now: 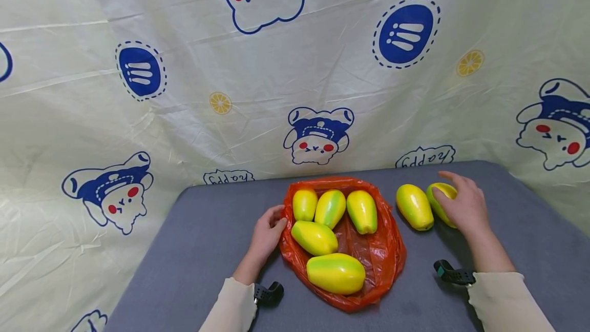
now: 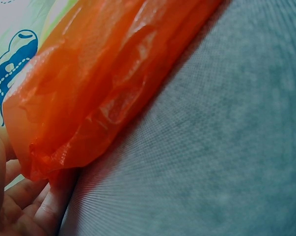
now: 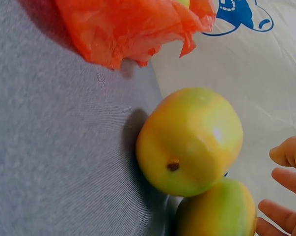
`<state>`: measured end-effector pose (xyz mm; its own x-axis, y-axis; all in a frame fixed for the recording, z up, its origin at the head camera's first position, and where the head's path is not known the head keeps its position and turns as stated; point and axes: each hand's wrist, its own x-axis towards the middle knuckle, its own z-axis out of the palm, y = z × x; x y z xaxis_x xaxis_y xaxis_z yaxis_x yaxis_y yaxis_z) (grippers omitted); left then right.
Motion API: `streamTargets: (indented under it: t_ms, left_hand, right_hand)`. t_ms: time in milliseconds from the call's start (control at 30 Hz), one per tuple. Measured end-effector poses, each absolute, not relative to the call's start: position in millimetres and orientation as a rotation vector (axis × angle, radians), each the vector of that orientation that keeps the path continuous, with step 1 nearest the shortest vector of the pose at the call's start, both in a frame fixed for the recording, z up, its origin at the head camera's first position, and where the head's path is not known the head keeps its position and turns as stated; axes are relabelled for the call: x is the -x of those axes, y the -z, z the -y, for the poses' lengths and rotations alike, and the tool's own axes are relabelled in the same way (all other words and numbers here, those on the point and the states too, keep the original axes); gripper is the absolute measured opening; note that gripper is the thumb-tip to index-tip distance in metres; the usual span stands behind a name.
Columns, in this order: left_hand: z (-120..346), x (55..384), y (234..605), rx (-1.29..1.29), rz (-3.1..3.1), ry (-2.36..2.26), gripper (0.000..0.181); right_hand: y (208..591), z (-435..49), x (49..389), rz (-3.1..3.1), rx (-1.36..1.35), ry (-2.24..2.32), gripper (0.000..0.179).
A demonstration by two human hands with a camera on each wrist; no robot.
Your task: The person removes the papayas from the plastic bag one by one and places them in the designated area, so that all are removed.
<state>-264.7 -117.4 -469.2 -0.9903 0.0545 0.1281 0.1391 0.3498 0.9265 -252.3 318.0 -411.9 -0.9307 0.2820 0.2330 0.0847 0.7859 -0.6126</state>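
A red plastic bag [image 1: 387, 265] lies spread open on the grey table, with several yellow-green papayas [image 1: 335, 273] inside it. At its left rim my left hand [image 1: 267, 232] holds the plastic; in the left wrist view the thumb and fingers [image 2: 44, 206] lie on either side of the bag's edge [image 2: 84, 113]. Right of the bag, two more papayas rest side by side: a nearer-left papaya [image 1: 414, 207] and a right papaya [image 1: 438, 196]. My right hand [image 1: 465, 204] reaches over the right one, fingers spread, partly hiding it. The right wrist view shows these fingers [image 3: 280, 216] beside the lower papaya [image 3: 219, 211].
The grey table [image 1: 216, 229] ends at the back against a pale curtain [image 1: 258, 76] printed with blue cartoon figures and orange slices. Black straps with cameras sit on the left wrist [image 1: 269, 293] and right wrist [image 1: 454, 273].
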Motion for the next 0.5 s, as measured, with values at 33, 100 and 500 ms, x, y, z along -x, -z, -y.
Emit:
streamTargets:
  t_ms: [33,100,500]
  left_hand:
    - [117,265,470,0.175,2.520,1.742,0.037]
    - [117,266,470,0.177,2.520,1.743,0.037]
    - [118,267,471,0.165,2.529,1.755,0.037]
  right_hand:
    - [411,-317,252,2.662,0.277,-0.892,0.057]
    - [409,-314,252,2.658,0.263,-0.892,0.057]
    - [402,-304,252,2.659,0.151,-0.907,0.057]
